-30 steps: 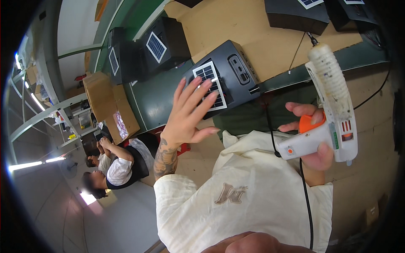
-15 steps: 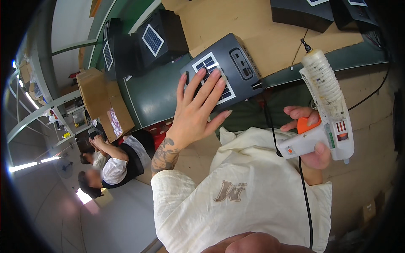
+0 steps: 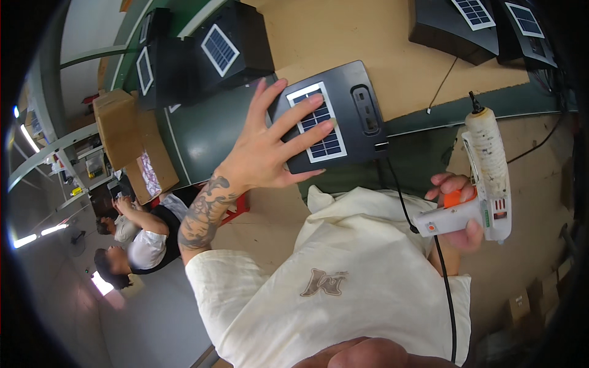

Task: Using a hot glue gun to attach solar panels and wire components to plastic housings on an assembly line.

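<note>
My left hand (image 3: 261, 141) lies spread over a black box (image 3: 362, 147) at the front edge of the bench. Two fingers stretch across its small solar panel (image 3: 325, 147). The thumb reaches along the near edge, while the other fingers lie by the left side. On the box's right part sits a recessed oval socket panel (image 3: 367, 110). My right hand (image 3: 460, 236) is closed round the white handle of a hot glue gun (image 3: 491, 159) with an orange trigger. Its stained, wrapped barrel and dark nozzle point up, to the right of the box and apart from it.
Black boxes with solar panels stand at the far left (image 3: 245, 46) and far right (image 3: 454, 34). Cardboard (image 3: 343, 30) covers part of the green bench (image 3: 202, 144). A black cord (image 3: 450, 306) hangs by my right arm. An open carton (image 3: 116, 135) and two people (image 3: 147, 239) are leftward.
The box has turned slightly and sits nearer upright in view. My left hand has slid left on it, fingers spread wider. The glue gun has shifted slightly right, its barrel more upright.
</note>
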The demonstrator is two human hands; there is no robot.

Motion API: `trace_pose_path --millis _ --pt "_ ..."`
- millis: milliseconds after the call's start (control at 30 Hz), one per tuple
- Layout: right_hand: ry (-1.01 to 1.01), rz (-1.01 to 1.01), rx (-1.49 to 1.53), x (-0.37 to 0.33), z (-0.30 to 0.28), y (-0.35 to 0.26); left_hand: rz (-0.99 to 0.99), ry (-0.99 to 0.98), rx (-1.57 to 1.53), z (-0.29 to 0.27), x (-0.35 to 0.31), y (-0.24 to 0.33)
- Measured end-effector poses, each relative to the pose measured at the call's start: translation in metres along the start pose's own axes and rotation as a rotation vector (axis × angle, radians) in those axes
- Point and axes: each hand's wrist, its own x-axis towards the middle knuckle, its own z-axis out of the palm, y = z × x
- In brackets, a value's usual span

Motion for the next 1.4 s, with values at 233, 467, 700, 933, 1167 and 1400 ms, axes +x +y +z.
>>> trace_pose_path --millis 233,467,700,933,1167,1400 --pt "0.077 -0.013 0.067 0.012 0.002 0.013 -0.115 0.31 -0.288 0.007 0.016 0.002" --pt "-0.013 -0.022 0.156 0.056 0.035 -0.008 -0.52 0.641 -2.287 0.013 0.027 0.025" --pt "-0.151 -0.118 0.071 0.093 0.067 -0.022 -0.44 0.241 -2.728 0.023 0.046 0.047" --pt "-0.278 -0.016 0.105 0.123 0.081 -0.024 -0.533 0.246 -2.582 0.028 0.054 0.056" --pt "-0.283 -0.017 0.133 0.147 0.089 -0.032 -0.534 0.157 -2.589 0.025 0.052 0.061" --pt "-0.358 0.128 0.054 0.144 0.08 -0.027 -0.496 0.17 -2.58 0.027 0.053 0.059"
